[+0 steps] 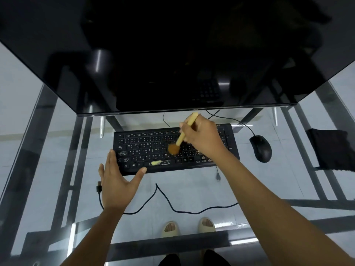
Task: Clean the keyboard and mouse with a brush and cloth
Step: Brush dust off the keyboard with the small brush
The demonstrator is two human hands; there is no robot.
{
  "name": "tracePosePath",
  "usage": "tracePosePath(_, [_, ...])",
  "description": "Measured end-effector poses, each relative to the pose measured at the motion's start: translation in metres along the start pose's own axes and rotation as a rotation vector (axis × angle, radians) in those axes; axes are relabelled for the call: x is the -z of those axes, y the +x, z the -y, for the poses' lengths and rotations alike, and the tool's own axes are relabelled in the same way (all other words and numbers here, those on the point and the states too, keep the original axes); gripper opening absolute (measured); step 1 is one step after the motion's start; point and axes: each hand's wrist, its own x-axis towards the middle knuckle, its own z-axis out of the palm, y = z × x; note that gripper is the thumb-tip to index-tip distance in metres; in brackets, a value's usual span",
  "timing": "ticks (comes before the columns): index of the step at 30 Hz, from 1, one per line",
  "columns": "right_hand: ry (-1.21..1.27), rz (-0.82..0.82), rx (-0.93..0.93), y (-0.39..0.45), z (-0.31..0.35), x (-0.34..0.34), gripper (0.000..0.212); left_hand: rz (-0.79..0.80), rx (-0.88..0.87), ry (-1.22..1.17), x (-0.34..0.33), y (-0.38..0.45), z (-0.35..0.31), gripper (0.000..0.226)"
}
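On glass desk (192, 189), right hand (201, 135) presses brush (182, 137) onto keyboard (146, 148).

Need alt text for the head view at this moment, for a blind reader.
The right hand holds a yellow-handled brush, bristles on the black keyboard on a glass desk. The left hand rests open at the keyboard's left corner; a mouse and dark cloth lie right.

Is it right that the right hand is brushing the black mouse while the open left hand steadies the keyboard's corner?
Not quite. The head view shows the right hand working the yellow-handled brush on the black keyboard; the black mouse lies untouched. The left hand is open at the corner.
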Motion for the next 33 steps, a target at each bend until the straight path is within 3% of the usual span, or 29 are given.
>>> tracePosePath(2, [-0.133,0.054,0.035,-0.003,-0.002,-0.001,0.019,-0.006,-0.005,0.014,0.0,-0.001,0.001,0.102])
tracePosePath(3, [-0.205,0.006,0.065,-0.005,-0.003,-0.002,0.02,-0.01,-0.01,0.021,0.0,-0.001,0.001,0.101])
tracePosePath(6, [-0.073,-0.078,0.057,-0.008,-0.002,0.007,0.011,-0.029,-0.025,0.023,-0.001,0.001,-0.003,0.098])
tracePosePath(8, [0.018,0.137,-0.007,-0.009,-0.001,0.013,0.005,-0.032,-0.014,0.027,-0.002,0.003,-0.003,0.096])
tracePosePath(10, [-0.088,0.292,-0.005,-0.013,-0.002,0.013,0.003,-0.031,-0.013,0.038,-0.002,0.001,-0.002,0.095])
tracePosePath(12, [-0.185,0.138,0.093,-0.014,-0.003,0.012,0.006,-0.027,-0.005,0.04,-0.001,0.0,-0.004,0.096])
tracePosePath(14, [-0.131,-0.026,0.156,-0.012,-0.003,0.013,0.006,-0.018,-0.007,0.04,-0.001,-0.001,-0.006,0.097])
tracePosePath(18, [-0.218,0.117,0.133,-0.008,-0.002,0.01,0.008,-0.006,-0.002,0.062,0.0,-0.001,-0.006,0.105])
tracePosePath(21, [-0.184,-0.056,0.19,-0.005,-0.002,0.004,0.007,-0.011,-0.008,0.066,0.001,-0.002,-0.01,0.109])
tracePosePath(23, [-0.08,0.015,0.112,-0.001,0.003,0.0,0.005,-0.019,-0.015,0.069,0.0,-0.002,-0.011,0.11])
tracePosePath(25, [-0.126,0.162,0.117,0.001,0.009,-0.006,0.005,-0.017,0.003,0.069,0.0,-0.002,-0.01,0.111])
tracePosePath(29, [-0.053,0.01,0.211,0.005,0.021,-0.019,0.005,-0.018,0.006,0.054,-0.001,-0.004,-0.01,0.112])
tracePosePath(31, [0.02,0.14,0.107,0.008,0.028,-0.029,0.005,-0.026,0.002,0.052,0.0,-0.003,-0.008,0.112])
tracePosePath(33, [-0.102,0.266,0.114,0.007,0.029,-0.039,0.006,-0.026,-0.021,0.07,-0.001,-0.002,-0.005,0.112])
